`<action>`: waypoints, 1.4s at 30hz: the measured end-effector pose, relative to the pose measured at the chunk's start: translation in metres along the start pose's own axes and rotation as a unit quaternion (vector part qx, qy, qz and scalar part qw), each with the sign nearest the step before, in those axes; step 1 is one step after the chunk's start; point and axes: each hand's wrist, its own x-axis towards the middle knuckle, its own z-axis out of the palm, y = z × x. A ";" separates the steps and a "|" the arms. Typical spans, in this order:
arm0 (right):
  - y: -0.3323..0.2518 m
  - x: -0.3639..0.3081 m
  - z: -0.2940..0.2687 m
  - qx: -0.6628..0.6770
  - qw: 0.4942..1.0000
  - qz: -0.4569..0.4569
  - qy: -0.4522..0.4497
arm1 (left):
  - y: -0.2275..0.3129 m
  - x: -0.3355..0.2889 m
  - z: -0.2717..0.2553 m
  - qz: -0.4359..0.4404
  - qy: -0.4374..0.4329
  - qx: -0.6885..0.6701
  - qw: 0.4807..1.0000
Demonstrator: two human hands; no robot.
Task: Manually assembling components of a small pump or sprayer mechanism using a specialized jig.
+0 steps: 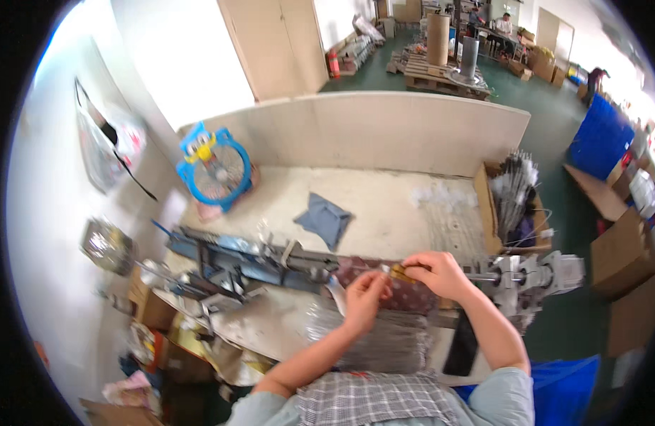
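In front of my body both hands meet over a dark red spotted cloth point(413, 295) on the bench. My right hand point(441, 273) pinches a small yellowish, brass-looking piece point(398, 272) with a pale tip. Close beside it my left hand point(366, 298) has its fingers pressed together; whatever is in them is too small to make out. A long metal bench fixture point(271, 263) runs from the left toward my hands. Beneath my wrists lies a bundle of thin clear-wrapped rods point(384, 341).
A blue cartoon-shaped fan point(217, 170) stands at the back left. Behind the fixture lies a grey cloth point(323, 220). At the right, a carton point(489, 206) holds many thin rods, near a metal clamp mechanism point(533, 280). A dark phone-like slab point(461, 348) lies by my right forearm.
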 end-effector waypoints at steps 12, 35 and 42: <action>0.008 -0.001 -0.005 0.068 0.997 0.029 -0.039 | 0.011 -0.002 0.011 -0.005 0.066 0.024 0.998; -0.016 0.045 0.057 -0.085 0.994 0.051 -0.043 | 0.045 -0.004 -0.017 -0.118 0.068 -0.120 0.983; -0.022 0.024 0.090 -0.255 0.946 -0.150 0.133 | 0.033 -0.006 -0.018 -0.054 0.105 -0.244 0.963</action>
